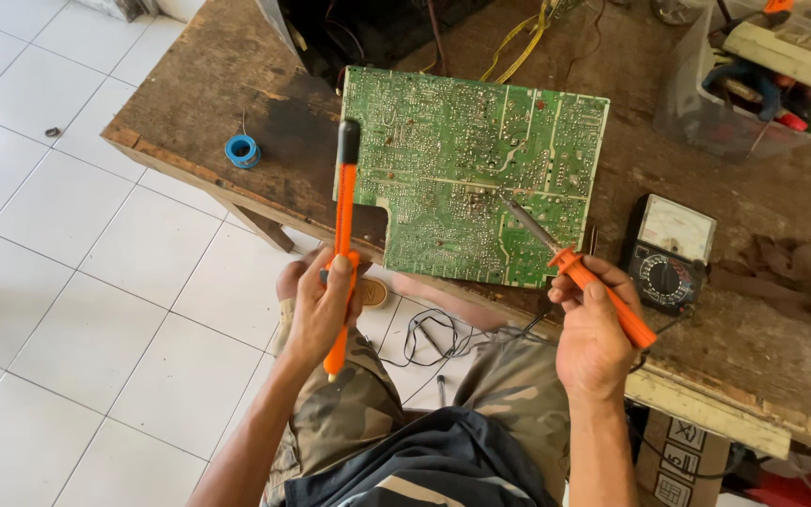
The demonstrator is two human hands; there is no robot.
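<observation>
A large green circuit board (pixel 462 169) lies solder side up on a worn wooden workbench (pixel 237 103). My right hand (pixel 591 329) grips an orange-handled soldering iron (pixel 603 293); its metal tip rests on the board near the middle. My left hand (pixel 323 305) holds an orange desoldering pump (pixel 344 235) upright, its black end raised just left of the board's edge, off the board.
A black analogue multimeter (pixel 670 253) sits right of the board. A blue solder spool (pixel 242 150) lies at the bench's left. A clear plastic box of tools (pixel 753 75) stands at back right, a brown rag (pixel 790 272) beside it. White floor tiles (pixel 68 282) lie below, with cables (pixel 434 338) near my knees.
</observation>
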